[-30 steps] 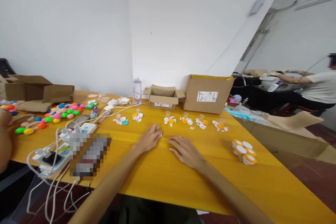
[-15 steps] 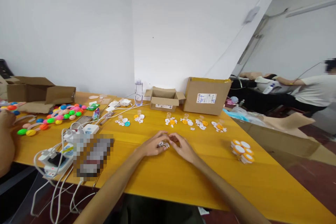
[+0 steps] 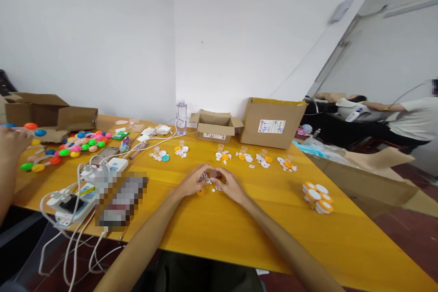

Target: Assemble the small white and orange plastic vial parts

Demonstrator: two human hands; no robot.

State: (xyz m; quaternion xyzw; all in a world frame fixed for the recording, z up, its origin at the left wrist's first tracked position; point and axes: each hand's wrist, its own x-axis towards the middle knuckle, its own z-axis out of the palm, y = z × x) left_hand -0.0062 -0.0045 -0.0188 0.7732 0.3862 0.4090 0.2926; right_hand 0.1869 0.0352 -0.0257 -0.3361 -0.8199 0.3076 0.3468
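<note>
Over the middle of the table, my left hand (image 3: 194, 182) and my right hand (image 3: 232, 185) meet with curled fingers, close to the tabletop. Between the fingertips shows what looks like a small clear plastic cup (image 3: 212, 174), which my right fingers seem to grip. The left fingers are bent around something small that they mostly hide. Small white plastic pieces (image 3: 213, 190) lie under and between the hands. An orange ring-shaped part (image 3: 200, 191) is on the table just below the left fingers.
Behind the hands sit several piles of white parts (image 3: 249, 159) with clear cups. Stacked orange-and-white round pieces (image 3: 317, 197) stand right. Left are power strips (image 3: 77, 200), a phone (image 3: 123, 200), colourful ball strings (image 3: 80, 143) and another person's hand (image 3: 13, 146). Cardboard boxes (image 3: 273, 123) and a bottle (image 3: 181, 117) line the back.
White pieces and an orange ring now show on the table beneath my hands, where the fingers enclosed white pieces before. My hands have shifted slightly. The other person's hand has risen.
</note>
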